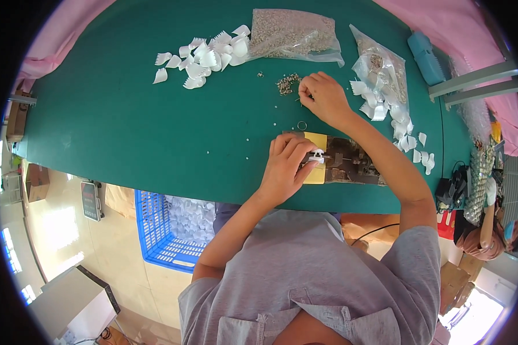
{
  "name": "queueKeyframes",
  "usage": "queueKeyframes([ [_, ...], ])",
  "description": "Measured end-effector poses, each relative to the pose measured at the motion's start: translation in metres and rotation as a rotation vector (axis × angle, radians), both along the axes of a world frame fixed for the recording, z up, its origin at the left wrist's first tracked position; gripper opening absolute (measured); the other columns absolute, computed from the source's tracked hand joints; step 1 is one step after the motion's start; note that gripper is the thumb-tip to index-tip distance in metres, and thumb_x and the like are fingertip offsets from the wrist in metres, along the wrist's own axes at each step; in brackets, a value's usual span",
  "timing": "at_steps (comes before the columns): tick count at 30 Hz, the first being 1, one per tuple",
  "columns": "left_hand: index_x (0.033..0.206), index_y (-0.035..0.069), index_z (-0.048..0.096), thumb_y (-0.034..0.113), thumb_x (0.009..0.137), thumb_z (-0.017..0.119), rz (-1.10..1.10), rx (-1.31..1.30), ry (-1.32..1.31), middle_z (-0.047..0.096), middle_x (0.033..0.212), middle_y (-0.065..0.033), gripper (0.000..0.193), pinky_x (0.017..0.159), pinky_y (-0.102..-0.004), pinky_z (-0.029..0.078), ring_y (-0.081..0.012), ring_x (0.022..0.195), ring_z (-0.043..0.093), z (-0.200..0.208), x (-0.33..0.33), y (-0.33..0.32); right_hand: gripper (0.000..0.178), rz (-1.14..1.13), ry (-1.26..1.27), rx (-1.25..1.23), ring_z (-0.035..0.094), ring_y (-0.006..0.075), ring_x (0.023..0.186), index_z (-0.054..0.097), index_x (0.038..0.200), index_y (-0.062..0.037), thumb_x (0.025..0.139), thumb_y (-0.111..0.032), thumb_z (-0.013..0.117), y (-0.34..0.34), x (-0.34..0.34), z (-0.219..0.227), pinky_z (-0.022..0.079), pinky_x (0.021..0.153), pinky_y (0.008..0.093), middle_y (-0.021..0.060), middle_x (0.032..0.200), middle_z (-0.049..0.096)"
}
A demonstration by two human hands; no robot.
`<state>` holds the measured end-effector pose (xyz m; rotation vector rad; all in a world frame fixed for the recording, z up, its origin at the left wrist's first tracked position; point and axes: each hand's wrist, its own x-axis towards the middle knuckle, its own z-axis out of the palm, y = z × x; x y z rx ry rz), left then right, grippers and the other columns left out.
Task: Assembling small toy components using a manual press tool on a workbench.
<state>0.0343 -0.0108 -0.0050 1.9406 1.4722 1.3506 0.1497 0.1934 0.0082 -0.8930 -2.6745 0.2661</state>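
Observation:
My left hand (285,167) rests at the dark metal fixture (351,161), thumb and fingers closed on a small white plastic piece (316,155) by the fixture's yellow plate (315,175). Farther off, my right hand (326,99) is lowered to the green table with its fingertips pinched together. Whatever sits between those fingertips is too small to make out. Just left of them lies a little pile of tiny metal parts (288,84). A thin ring (302,125) lies between my two hands.
Curved, toothed white plastic pieces (204,57) are heaped at the far left. Clear bags of small parts (293,35) and of white pieces (383,72) lie at the back and right. A blue case (426,57) stands near grey metal bars. Below the table edge sits a blue crate (155,230).

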Motion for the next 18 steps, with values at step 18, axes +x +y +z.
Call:
queueKeyframes([
  [18,0.115,0.009,0.062,0.012,0.085,0.077,-0.007,0.002,-0.025,0.065,0.115,-0.0068,0.034,0.096,-0.0462,0.043,-0.0326,0.114,0.055,0.001,0.002,-0.003,0.012,-0.126,0.361,-0.474,0.066,0.0219,0.081,0.068,0.096,-0.0012,0.094,-0.013,0.069,-0.012,0.012,0.026,0.055,0.081,0.0352,0.0093,0.090,0.070],
])
